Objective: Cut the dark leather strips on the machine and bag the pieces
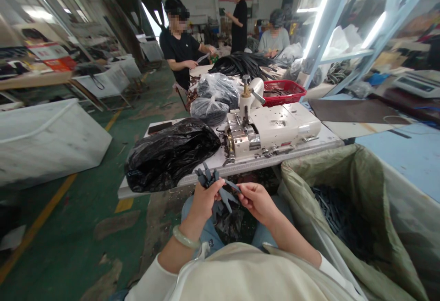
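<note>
My left hand point(203, 198) is closed around a fanned bundle of dark grey strips point(208, 177), held upright over my lap. A pale bangle sits on that wrist. My right hand point(257, 198) pinches one dark strip point(231, 185) at its end, right beside the bundle. Both hands hover just in front of the near edge of the white work table point(325, 132). More dark pieces lie in my lap below the hands.
A cream sewing-type machine point(271, 129) stands on the table, with a black plastic bag point(170, 154) to its left and a red basket point(283, 91) behind. A green sack point(347, 191) of dark strips gapes at my right. Three people work at the tables behind.
</note>
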The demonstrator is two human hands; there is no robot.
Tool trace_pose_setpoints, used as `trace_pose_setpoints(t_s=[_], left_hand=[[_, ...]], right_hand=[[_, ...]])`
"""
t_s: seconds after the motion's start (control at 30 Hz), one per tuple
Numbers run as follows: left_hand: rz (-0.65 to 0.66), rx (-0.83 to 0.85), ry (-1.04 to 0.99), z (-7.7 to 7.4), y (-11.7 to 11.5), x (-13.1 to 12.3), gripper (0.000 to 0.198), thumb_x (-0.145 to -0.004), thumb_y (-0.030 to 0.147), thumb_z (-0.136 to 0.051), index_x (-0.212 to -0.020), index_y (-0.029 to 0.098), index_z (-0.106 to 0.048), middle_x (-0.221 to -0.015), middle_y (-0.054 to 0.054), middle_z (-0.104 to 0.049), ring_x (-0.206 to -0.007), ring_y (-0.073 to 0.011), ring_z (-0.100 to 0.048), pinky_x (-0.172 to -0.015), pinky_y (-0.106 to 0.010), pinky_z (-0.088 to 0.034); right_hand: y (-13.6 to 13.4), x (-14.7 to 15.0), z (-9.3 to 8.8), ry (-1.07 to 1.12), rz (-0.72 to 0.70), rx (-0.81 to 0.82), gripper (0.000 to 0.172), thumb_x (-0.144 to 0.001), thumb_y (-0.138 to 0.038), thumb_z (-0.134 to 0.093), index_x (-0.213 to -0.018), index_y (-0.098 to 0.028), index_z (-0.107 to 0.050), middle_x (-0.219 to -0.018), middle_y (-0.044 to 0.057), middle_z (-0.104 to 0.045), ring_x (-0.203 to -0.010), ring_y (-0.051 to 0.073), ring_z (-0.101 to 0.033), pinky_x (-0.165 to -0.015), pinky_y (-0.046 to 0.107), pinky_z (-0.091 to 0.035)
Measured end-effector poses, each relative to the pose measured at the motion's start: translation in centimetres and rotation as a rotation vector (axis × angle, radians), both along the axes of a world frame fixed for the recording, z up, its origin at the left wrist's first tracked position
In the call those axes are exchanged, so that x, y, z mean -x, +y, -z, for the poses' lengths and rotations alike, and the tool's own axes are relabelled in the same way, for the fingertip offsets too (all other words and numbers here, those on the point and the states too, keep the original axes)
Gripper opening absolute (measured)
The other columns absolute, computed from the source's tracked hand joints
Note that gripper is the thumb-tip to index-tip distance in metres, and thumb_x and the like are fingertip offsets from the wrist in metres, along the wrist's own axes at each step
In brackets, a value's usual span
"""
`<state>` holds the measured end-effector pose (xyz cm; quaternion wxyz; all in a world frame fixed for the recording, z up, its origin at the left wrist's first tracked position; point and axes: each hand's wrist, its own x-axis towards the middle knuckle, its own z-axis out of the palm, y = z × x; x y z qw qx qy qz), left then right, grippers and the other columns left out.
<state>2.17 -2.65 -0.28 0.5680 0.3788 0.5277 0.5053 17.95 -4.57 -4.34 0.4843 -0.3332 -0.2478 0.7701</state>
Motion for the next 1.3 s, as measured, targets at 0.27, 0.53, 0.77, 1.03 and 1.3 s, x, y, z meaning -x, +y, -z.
trace_pose_setpoints(t_s=[0.27, 0.53, 0.77, 1.03, 1.3], left_hand=[[0.209, 0.056, 0.064, -0.9, 1.5, 1.2, 0.017, -0.058, 0.028, -0.069, -0.058, 0.016, -0.057, -0.044, 0.005, -0.048, -0.037, -0.0064, -0.038, -0.038, -0.020, -0.027], [0.335, 0.074, 0.000, -1.2, 3.5, 1.5, 0.017, -0.056, 0.025, -0.071, -0.059, 0.015, -0.058, -0.044, 0.004, -0.049, -0.035, -0.0045, -0.034, -0.037, -0.018, -0.023], [0.282, 0.140, 0.005, 0.5, 4.1, 2.5, 0.031, -0.060, 0.037, -0.078, -0.056, 0.014, -0.057, -0.038, 0.006, -0.040, -0.035, -0.0045, -0.033, -0.037, -0.018, -0.025], [0.141, 0.276, -0.117, 2.2, 2.4, 5.2, 0.042, -0.050, 0.047, -0.085, -0.062, 0.014, -0.062, -0.039, 0.009, -0.037, -0.035, -0.0026, -0.031, -0.037, -0.016, -0.026], [0.076, 0.349, -0.173, 3.7, 1.5, 6.2, 0.043, -0.049, 0.047, -0.087, -0.059, 0.013, -0.062, -0.039, 0.008, -0.037, -0.035, -0.0015, -0.030, -0.036, -0.015, -0.023]], right_hand=[[-1.4, -2.4, -0.6, 0.106, -0.356, 0.039, 0.039, -0.072, -0.028, -0.080, -0.105, -0.009, -0.069, -0.100, 0.015, -0.072, -0.084, 0.019, -0.071, -0.075, 0.029, -0.057], [-0.7, -2.4, -1.9, 0.159, -0.455, 0.014, 0.044, -0.086, -0.043, -0.064, -0.112, -0.007, -0.063, -0.104, 0.018, -0.070, -0.091, 0.022, -0.070, -0.079, 0.035, -0.056], [4.1, -0.6, 0.2, -0.180, -0.156, -0.112, 0.036, -0.078, -0.047, -0.068, -0.073, -0.013, -0.057, -0.047, -0.007, -0.043, -0.036, 0.002, -0.030, -0.035, 0.015, -0.018], [16.5, -4.6, 0.7, -0.434, 0.197, -0.031, 0.034, -0.081, -0.045, -0.063, -0.066, -0.019, -0.046, -0.042, -0.012, -0.027, -0.033, 0.002, -0.016, -0.033, 0.017, -0.009], [20.1, -4.3, 1.8, -0.443, 0.232, 0.062, 0.032, -0.087, -0.039, -0.059, -0.065, -0.020, -0.044, -0.041, -0.012, -0.024, -0.033, 0.003, -0.016, -0.032, 0.017, -0.010]])
